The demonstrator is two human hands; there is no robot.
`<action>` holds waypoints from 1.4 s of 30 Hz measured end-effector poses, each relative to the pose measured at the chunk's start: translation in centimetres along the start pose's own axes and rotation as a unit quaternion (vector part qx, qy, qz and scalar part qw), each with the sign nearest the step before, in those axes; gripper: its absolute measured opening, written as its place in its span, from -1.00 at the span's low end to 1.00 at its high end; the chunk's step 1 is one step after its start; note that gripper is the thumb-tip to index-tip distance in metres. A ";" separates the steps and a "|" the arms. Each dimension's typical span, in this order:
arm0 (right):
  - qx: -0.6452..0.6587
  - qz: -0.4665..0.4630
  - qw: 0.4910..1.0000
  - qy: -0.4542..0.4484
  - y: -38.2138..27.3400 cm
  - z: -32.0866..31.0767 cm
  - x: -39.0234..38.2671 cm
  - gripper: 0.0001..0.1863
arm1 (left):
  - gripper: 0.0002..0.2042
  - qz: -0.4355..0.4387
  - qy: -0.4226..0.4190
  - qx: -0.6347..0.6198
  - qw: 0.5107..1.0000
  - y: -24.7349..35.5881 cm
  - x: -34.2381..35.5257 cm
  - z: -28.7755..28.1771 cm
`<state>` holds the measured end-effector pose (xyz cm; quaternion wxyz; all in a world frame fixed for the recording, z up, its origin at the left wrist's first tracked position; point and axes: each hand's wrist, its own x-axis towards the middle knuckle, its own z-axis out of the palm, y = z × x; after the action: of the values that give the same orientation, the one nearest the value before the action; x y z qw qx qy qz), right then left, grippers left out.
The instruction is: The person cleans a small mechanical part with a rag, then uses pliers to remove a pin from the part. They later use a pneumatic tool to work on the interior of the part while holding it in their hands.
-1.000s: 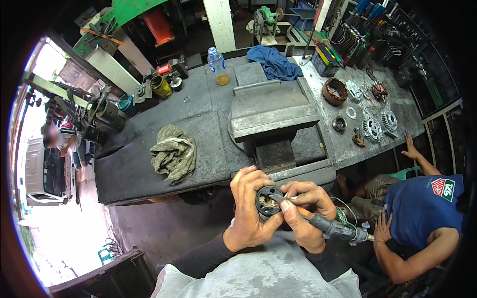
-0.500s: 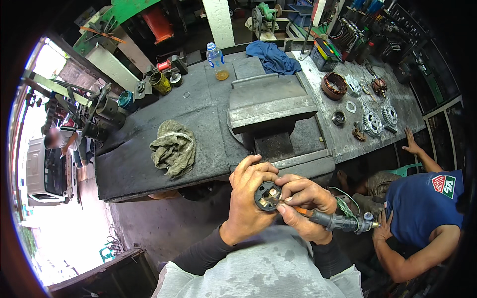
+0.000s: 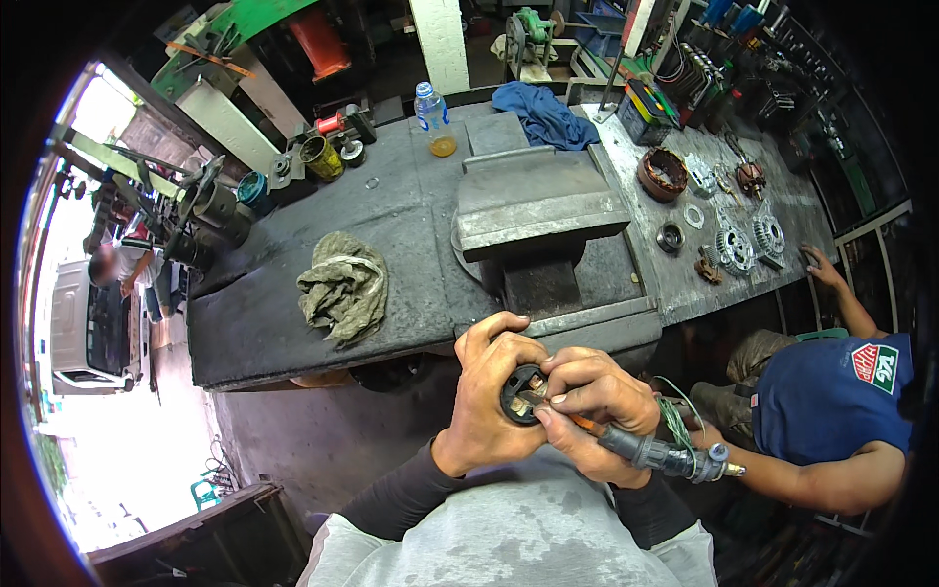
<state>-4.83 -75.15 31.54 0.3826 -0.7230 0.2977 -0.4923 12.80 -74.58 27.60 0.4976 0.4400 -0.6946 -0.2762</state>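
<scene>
My left hand (image 3: 487, 406) is wrapped round a small round black part (image 3: 514, 404), its open face turned up and pale metal pieces showing inside. In my right hand (image 3: 597, 391) is a tool (image 3: 648, 452) with an orange stem and a dark grey cylindrical body ending in a brass-coloured tip; its exact kind I cannot make out. The right fingertips and the thin end of the tool meet the open face of the black part. Thin green wire (image 3: 675, 419) hangs beside the tool's body. Both hands are in front of the bench vise (image 3: 538, 201), off the bench edge.
A crumpled cloth (image 3: 342, 284) and a bottle (image 3: 435, 122) lie and stand on the bench (image 3: 254, 338). Alternator parts, including a copper-wound stator (image 3: 662, 174) and housings (image 3: 734, 247), are at the right. A co-worker in a blue top (image 3: 827, 401) sits close on my right.
My hands still hold the black part and the tool; the tool's rear end has dipped slightly. The co-worker's nearer arm has shifted towards the green wire beside my tool.
</scene>
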 end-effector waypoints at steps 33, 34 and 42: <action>-0.015 0.038 0.999 -0.036 -0.9 -0.5 1.0 -0.80 | -0.61 0.005 0.041 -0.026 0.999 -0.6 -0.1 0.5; -0.022 0.046 0.998 -0.033 -1.0 -0.4 0.9 -0.81 | -0.61 0.008 0.044 -0.027 0.999 -0.6 -0.1 0.5; -0.028 0.085 0.996 -0.011 -1.3 -0.2 1.2 -0.78 | -0.64 -0.003 0.049 -0.030 0.998 -0.4 0.0 0.5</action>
<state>-4.57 -75.47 33.30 0.4057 -0.7111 0.3673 -0.4414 12.42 -74.78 27.12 0.5435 0.4398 -0.6595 -0.2763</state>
